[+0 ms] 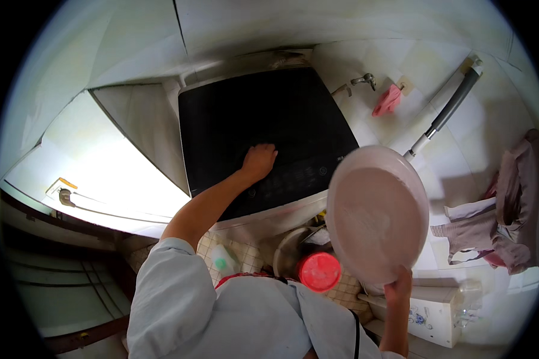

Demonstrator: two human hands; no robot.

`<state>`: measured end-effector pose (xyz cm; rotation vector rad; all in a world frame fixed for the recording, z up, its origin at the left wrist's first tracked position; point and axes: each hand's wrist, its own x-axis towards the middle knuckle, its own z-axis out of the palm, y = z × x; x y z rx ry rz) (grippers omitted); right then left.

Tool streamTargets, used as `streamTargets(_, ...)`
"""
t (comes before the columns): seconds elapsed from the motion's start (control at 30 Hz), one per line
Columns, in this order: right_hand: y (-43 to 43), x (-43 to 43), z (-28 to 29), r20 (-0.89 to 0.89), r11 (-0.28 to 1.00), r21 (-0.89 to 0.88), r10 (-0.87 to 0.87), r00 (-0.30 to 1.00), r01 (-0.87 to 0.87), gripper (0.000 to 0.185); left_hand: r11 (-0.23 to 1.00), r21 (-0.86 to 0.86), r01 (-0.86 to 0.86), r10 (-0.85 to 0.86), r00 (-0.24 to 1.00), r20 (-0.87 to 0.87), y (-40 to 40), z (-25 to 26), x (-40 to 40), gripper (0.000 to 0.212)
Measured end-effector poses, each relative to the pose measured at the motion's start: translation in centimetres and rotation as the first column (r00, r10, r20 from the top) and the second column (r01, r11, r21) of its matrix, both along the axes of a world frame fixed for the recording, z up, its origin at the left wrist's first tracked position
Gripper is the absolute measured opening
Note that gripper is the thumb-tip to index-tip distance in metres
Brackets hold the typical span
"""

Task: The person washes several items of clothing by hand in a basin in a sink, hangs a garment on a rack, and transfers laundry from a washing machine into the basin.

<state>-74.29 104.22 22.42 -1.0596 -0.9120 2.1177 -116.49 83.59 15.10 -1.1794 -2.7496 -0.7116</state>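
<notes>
My left hand point(259, 161) lies on the black lid point(260, 112) of a top-loading washing machine, just behind its control panel point(287, 179). Its fingers are bent and their tips are hard to see against the dark surface. By the rim, my right hand point(399, 286) grips a pale pink plastic basin point(377, 215). The basin is tilted so its inside faces up towards me, beside the front right corner of the machine.
On the tiled floor are a red-lidded bucket point(320, 272), a metal basin point(285, 256) and a white bottle point(223, 260). A tap point(364, 80), a pink cloth point(387, 101) and clothes point(512, 211) hang right. A plugged-in cord point(66, 197) runs along the left wall.
</notes>
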Motion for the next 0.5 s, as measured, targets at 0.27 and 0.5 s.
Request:
streamTargets(0.27, 1.4, -10.3, -2.2, 0.065, 0.948, 0.019, 0.317, 0.946, -0.319, 0.045, 0.886, 0.407, -0.221, 0.240, 0.971, 0.004, -9.4, 1.4, 6.5, 0.053)
streamTargets(0.5, -0.4, -21.3, -3.1, 0.059, 0.877, -0.052, 0.480, 0.875, -0.477, 0.031, 0.770, 0.364, -0.524, 0.551, 0.834, 0.035, -24.0, 0.5, 16.5, 0.050)
